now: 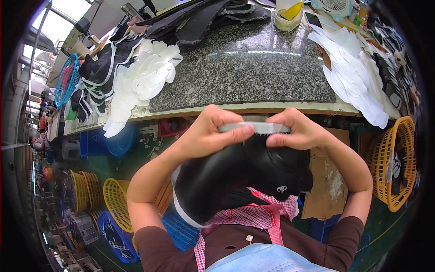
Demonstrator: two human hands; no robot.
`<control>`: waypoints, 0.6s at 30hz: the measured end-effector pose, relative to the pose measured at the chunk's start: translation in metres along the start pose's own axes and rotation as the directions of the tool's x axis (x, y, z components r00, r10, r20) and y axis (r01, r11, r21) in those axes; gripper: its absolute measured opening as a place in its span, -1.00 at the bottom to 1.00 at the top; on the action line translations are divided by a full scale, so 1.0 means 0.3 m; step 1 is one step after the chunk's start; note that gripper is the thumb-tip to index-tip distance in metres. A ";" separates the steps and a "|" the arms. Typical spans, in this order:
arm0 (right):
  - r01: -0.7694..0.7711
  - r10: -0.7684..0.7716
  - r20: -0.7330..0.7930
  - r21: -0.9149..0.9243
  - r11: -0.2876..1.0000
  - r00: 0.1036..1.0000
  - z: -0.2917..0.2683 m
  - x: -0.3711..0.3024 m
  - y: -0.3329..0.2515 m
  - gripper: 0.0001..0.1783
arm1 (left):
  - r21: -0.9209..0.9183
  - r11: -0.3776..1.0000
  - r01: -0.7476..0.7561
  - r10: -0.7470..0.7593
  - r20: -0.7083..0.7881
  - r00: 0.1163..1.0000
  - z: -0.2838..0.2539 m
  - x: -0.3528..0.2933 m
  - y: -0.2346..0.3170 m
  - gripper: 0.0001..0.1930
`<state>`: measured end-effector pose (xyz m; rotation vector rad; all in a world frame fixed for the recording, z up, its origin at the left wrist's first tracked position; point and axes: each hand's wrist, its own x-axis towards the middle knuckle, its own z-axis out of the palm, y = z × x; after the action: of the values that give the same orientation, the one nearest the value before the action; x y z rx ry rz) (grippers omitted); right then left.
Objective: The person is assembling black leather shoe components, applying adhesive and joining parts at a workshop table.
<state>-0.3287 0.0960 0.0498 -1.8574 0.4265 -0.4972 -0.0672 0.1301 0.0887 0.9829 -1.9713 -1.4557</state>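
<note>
A glossy black piece shaped like a boot upper [213, 181] lies across my lap, below the table's front edge. Its lower left end has a white rim, and a small pale emblem sits near its right end. Along its top runs a pale grey band [260, 128] with a finely toothed lower edge. My left hand [210, 131] pinches the band's left part, thumb across the near face. Around the right part, my right hand [294, 129] is closed in the same way. The thumbs are a short way apart, and the other fingers are mostly hidden behind the band.
A speckled stone slab [244, 68] lies on the worktable. Thin white curved pieces are piled at its left [149, 75] and right [349, 68]. Dark fabric pieces [195, 22] and a tub [287, 18] stand behind. Yellow baskets [393, 167] flank me.
</note>
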 end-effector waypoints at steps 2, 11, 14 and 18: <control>-0.108 0.137 -0.074 0.308 0.945 0.988 0.019 0.010 0.023 -0.59 | -0.040 0.999 -0.009 0.006 -0.087 0.996 0.000 0.024 -0.004 -0.71; 0.276 0.203 -0.709 0.497 0.823 0.675 -0.020 0.069 0.123 -0.59 | 0.517 0.804 -0.295 0.555 -0.473 0.685 0.067 -0.098 -0.110 -0.67; 0.330 0.190 -0.780 0.453 0.828 0.596 0.005 0.081 0.165 -0.62 | 0.460 0.884 -0.081 0.279 -0.382 0.881 0.164 -0.064 -0.172 -0.74; 0.146 0.266 -0.711 0.461 0.875 0.651 0.091 0.070 0.130 -0.70 | -0.489 0.839 -0.240 -0.078 -0.544 0.836 0.203 0.024 -0.185 -0.63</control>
<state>-0.2985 0.0941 0.0074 -1.0533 0.8380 -1.2391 -0.1025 0.1513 0.0171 0.8971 -1.0819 -1.3669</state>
